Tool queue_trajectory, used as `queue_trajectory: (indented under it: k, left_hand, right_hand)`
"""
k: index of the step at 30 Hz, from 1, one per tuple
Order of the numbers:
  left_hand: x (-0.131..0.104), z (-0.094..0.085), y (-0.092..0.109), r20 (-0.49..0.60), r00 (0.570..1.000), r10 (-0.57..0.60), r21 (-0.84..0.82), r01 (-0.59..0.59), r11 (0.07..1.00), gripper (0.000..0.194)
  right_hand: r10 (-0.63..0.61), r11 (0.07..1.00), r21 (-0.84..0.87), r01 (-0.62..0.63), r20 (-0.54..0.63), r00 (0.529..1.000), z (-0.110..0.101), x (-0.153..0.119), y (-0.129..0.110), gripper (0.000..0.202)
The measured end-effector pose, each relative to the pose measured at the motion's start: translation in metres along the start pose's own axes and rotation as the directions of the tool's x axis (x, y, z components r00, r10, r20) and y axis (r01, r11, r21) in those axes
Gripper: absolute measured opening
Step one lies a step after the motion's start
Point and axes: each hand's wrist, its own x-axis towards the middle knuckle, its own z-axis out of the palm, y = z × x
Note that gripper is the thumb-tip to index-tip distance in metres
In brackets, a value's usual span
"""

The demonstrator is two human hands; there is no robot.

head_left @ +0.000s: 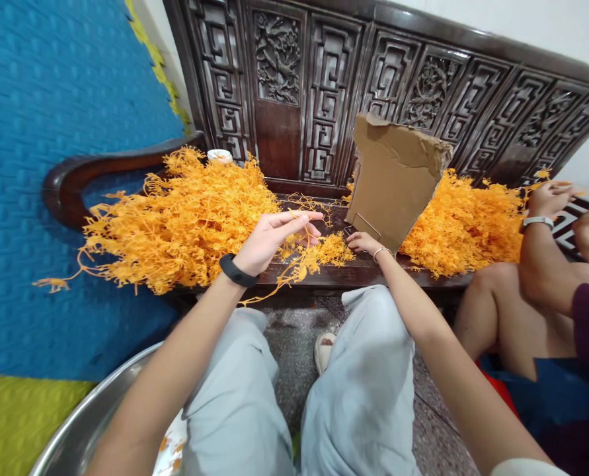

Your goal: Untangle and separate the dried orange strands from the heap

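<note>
Left forearm (175,370) cropped | left fingers (314,216) pinch orange strand (299,270) | right fingers (357,242) at wire (367,225), grip unclear

Looks like a home, probably a sitting room, going by the carved dark bench (280,139) against a white wall (572,26). Reads as casual, with blue foam mat (51,79) at left, speckled floor (294,357) and open sandal (320,360). Serves for handwork too, judging by orange heaps (190,225) along the seat.

metal basin (100,411): cut off, bottom edge | right orange pile (467,223): partly behind cardboard (396,175)
</note>
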Motion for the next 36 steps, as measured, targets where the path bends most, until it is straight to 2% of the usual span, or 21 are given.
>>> queue_trajectory:
  k: [3,6,11,14,16,19,22,24,27,29,32,34,36]
  left_hand:
    - [0.001,-0.002,-0.003,-0.040,0.999,0.002,0.011,-0.001,1.000,0.031]
    - [0.002,-0.003,-0.003,-0.072,0.997,-0.027,-0.030,0.025,0.999,0.036]
    - [0.001,-0.003,0.000,-0.120,0.991,-0.057,-0.085,0.047,0.995,0.039]
    - [0.001,-0.005,0.001,-0.168,0.986,-0.014,-0.076,0.001,0.997,0.035]
    - [-0.001,-0.005,0.000,-0.191,0.982,0.002,-0.059,-0.014,0.998,0.034]
    - [-0.003,-0.002,-0.002,-0.224,0.974,-0.044,-0.025,0.040,0.999,0.035]
    - [-0.005,0.006,-0.004,-0.267,0.963,-0.025,0.044,0.038,0.998,0.034]
    - [-0.007,0.011,-0.004,-0.278,0.961,0.012,0.064,0.006,0.998,0.031]
    - [-0.009,0.019,-0.001,-0.260,0.965,-0.040,-0.018,0.037,0.999,0.036]
    - [-0.010,0.022,0.000,-0.218,0.970,-0.104,-0.085,0.087,0.993,0.042]
    - [-0.012,0.024,0.001,-0.147,0.985,-0.096,-0.107,0.081,0.991,0.049]
    - [-0.012,0.022,0.001,-0.133,0.991,-0.026,-0.084,0.014,0.996,0.056]
    - [-0.011,0.018,0.002,-0.136,0.990,0.030,-0.061,-0.038,0.997,0.056]
  right_hand:
    - [-0.043,0.998,0.038,0.045,-0.059,0.997,0.001,-0.001,-0.003,0.020]
    - [-0.130,0.984,0.105,0.146,-0.145,0.981,0.001,-0.004,-0.013,0.016]
    - [-0.333,0.886,0.231,0.401,-0.285,0.899,0.001,-0.028,-0.048,0.019]
    - [-0.448,0.801,0.304,0.515,-0.265,0.854,0.002,-0.057,-0.071,0.019]
    - [-0.576,0.656,0.405,0.636,-0.275,0.770,0.005,-0.082,-0.086,0.017]
    - [-0.738,0.513,0.336,0.790,-0.297,0.606,0.014,-0.125,-0.106,0.012]
    - [-0.895,0.423,0.095,0.901,-0.114,0.432,0.029,-0.162,-0.118,0.016]
    - [-0.935,0.351,-0.150,0.924,0.002,0.355,0.042,-0.175,-0.122,0.014]
    - [-0.941,0.300,-0.449,0.842,0.002,0.337,0.056,-0.176,-0.122,0.017]
    - [-0.937,0.312,-0.518,0.796,-0.031,0.347,0.058,-0.169,-0.121,0.016]
    - [-0.943,0.316,-0.460,0.829,-0.053,0.330,0.053,-0.162,-0.119,0.011]
    - [-0.945,0.325,-0.345,0.881,-0.090,0.314,0.048,-0.163,-0.119,0.007]
    - [-0.937,0.343,-0.196,0.919,-0.139,0.320,0.044,-0.166,-0.120,0.005]
